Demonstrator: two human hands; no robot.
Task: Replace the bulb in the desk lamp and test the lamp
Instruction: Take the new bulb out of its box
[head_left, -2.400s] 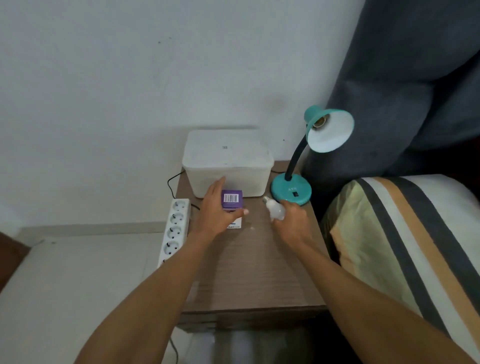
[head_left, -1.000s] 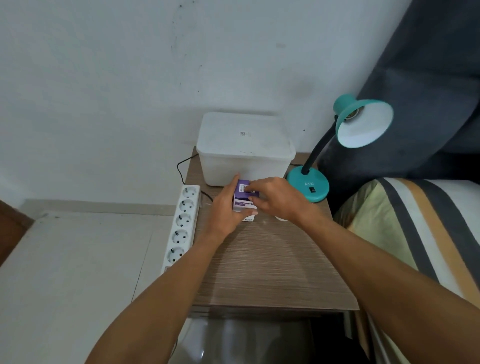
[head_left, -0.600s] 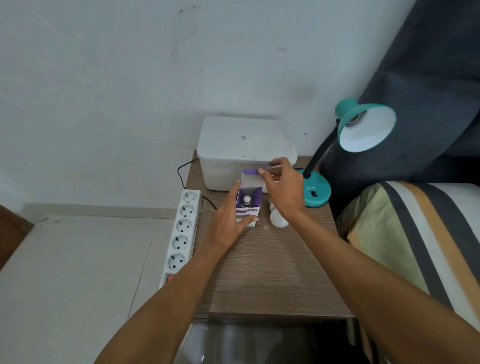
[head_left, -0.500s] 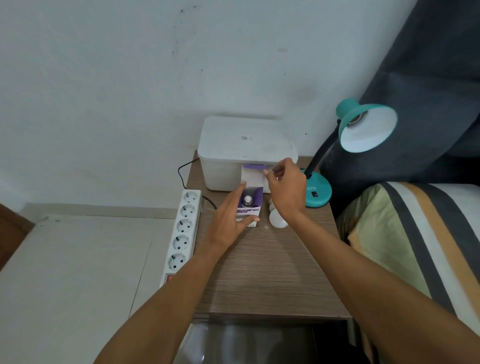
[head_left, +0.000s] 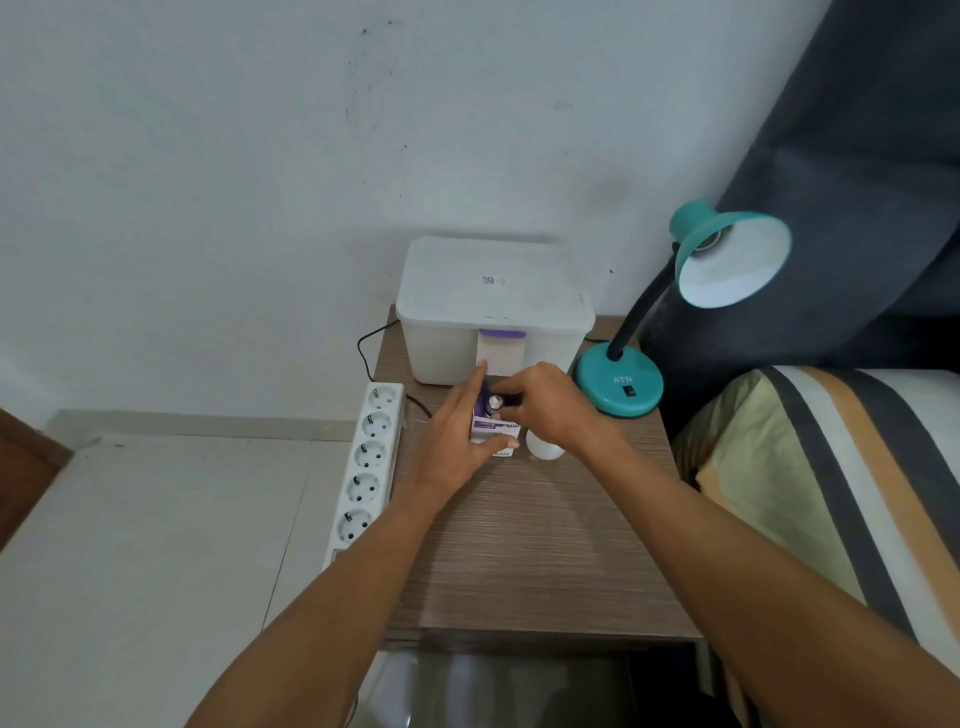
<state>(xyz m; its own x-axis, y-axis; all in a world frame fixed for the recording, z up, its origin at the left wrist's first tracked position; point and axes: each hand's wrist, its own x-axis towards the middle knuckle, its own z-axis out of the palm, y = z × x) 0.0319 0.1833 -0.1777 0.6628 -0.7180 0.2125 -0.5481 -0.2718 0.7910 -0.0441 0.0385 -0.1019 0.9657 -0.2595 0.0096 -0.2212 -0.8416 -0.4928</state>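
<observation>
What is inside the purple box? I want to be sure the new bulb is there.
The purple box is open; a bulb's metal screw base shows at its mouth, right hand fingers on it. The glass part sits hidden inside the box.

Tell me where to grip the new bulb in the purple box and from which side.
Pinch the new bulb by its metal screw base, coming from above: it stands base-up in the open purple box, whose walls hide the rest. The left hand steadies the box; the right hand is at the base.
</observation>
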